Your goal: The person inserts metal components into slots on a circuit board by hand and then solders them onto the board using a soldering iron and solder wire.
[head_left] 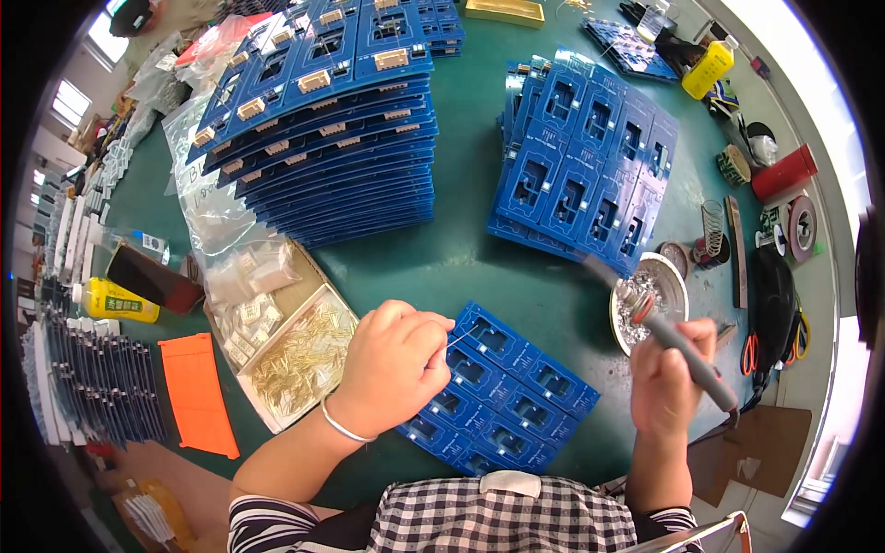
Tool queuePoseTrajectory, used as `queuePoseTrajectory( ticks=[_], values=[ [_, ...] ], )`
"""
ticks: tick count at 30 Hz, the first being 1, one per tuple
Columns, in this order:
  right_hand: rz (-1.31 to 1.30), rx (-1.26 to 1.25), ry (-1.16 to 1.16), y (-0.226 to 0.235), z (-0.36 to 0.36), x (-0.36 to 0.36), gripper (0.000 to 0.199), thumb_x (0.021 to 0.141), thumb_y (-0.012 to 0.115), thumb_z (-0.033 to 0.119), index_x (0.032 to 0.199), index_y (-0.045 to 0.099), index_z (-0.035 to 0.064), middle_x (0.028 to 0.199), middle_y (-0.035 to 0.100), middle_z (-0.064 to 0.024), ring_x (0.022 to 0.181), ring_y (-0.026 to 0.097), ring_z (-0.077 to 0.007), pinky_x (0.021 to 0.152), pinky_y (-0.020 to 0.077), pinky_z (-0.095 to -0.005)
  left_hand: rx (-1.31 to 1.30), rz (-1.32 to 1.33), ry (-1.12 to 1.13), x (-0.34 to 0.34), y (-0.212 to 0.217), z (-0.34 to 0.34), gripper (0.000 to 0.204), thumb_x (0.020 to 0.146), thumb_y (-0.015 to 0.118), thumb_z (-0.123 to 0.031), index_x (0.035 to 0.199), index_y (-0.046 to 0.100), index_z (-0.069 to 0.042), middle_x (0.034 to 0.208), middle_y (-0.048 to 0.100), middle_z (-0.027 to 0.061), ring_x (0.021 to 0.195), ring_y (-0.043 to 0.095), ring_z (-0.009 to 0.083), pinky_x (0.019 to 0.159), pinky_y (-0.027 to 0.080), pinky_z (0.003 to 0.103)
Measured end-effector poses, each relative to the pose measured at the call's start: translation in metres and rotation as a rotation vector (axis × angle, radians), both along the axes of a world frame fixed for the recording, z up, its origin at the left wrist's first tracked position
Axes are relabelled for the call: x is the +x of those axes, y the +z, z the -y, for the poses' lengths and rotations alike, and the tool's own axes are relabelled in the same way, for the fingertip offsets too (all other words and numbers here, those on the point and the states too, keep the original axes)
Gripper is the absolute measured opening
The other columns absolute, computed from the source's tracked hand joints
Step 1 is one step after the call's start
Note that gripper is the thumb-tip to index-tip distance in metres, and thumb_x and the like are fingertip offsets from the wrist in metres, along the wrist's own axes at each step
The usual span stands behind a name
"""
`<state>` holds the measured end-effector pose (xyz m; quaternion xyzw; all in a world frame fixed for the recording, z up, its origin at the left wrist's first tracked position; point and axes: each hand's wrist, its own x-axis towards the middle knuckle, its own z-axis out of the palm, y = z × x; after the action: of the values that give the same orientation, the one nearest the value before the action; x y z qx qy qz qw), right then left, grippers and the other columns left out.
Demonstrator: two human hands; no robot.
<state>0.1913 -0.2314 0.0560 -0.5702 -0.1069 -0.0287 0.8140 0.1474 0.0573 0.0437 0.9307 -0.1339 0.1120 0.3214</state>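
My left hand (pixel 392 369) is closed in a pinch over the left corner of a blue circuit board panel (pixel 516 392), with a thin wire (pixel 465 338), apparently solder, sticking out toward the board. Part of the panel is hidden beneath that hand. My right hand (pixel 666 387) grips the grey handle of a soldering iron (pixel 690 352), which points up and left. Its blurred front end passes over a white bowl (pixel 683 293) holding silvery scraps; whether it touches the rim I cannot tell. Left of my left hand, a shallow box (pixel 277 417) holds many thin gold-coloured pins.
A tall stack of blue boards with white connectors (pixel 341 157) stands at the back left, another board stack (pixel 585 157) at the back right. An orange piece (pixel 198 394) and a yellow-labelled bottle (pixel 115 301) lie left. Scissors (pixel 798 339), tape rolls (pixel 801 228) and a coiled holder (pixel 713 230) line the right edge.
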Motion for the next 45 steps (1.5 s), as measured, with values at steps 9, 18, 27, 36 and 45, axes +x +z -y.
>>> queuePoseTrajectory(
  ticks=[9, 18, 27, 36, 45],
  values=[
    [0.207, -0.278, 0.051, -0.008, -0.01, -0.014, 0.048, 0.092, 0.057, 0.042, 0.121, 0.042, 0.0062, 0.08, 0.06, -0.0185, 0.059, 0.057, -0.0194, 0.055, 0.0453, -0.0276, -0.578, -0.415, 0.232, -0.025, 0.016, -0.029, 0.009, 0.096, 0.048, -0.007, 0.105, 0.049, -0.005, 0.085, 0.064, 0.0073, 0.07, 0.055, 0.0082, 0.066, 0.047, 0.022],
    [0.465, -0.28, 0.244, -0.018, -0.011, -0.019, 0.049, 0.091, 0.058, 0.045, 0.115, 0.053, 0.0023, 0.08, 0.064, -0.0173, 0.059, 0.064, -0.0248, 0.059, 0.0513, -0.0366, 0.288, -0.103, 0.396, -0.063, 0.004, -0.073, 0.014, 0.073, 0.068, -0.003, 0.086, 0.067, -0.008, 0.085, 0.055, 0.0075, 0.085, 0.053, 0.0286, 0.077, 0.044, 0.039],
    [0.426, -0.37, 0.176, -0.019, -0.004, -0.027, 0.046, 0.091, 0.058, 0.043, 0.114, 0.053, 0.0037, 0.083, 0.061, -0.0128, 0.062, 0.063, -0.0233, 0.068, 0.0499, -0.0403, 0.059, -0.21, 0.404, -0.069, -0.004, -0.095, 0.009, 0.077, 0.065, -0.002, 0.086, 0.065, -0.005, 0.079, 0.06, 0.0079, 0.074, 0.058, 0.0254, 0.069, 0.047, 0.035],
    [0.383, -0.336, 0.146, -0.022, -0.008, -0.024, 0.038, 0.089, 0.063, 0.036, 0.109, 0.057, 0.0046, 0.072, 0.067, -0.0124, 0.062, 0.064, -0.0239, 0.064, 0.0477, -0.036, -0.97, -0.469, 0.169, -0.028, 0.006, -0.039, 0.005, 0.089, 0.059, 0.0, 0.094, 0.058, -0.001, 0.09, 0.065, 0.0064, 0.086, 0.063, 0.012, 0.079, 0.051, 0.025],
    [0.519, -0.417, 0.112, -0.012, 0.014, -0.027, 0.035, 0.087, 0.065, 0.03, 0.11, 0.057, 0.0049, 0.073, 0.068, -0.0112, 0.061, 0.063, -0.0239, 0.056, 0.0494, -0.0336, -0.401, -0.487, 0.082, 0.029, -0.008, 0.004, 0.005, 0.088, 0.061, -0.006, 0.092, 0.061, -0.002, 0.089, 0.058, 0.004, 0.075, 0.057, 0.0101, 0.07, 0.047, 0.024]
  ],
)
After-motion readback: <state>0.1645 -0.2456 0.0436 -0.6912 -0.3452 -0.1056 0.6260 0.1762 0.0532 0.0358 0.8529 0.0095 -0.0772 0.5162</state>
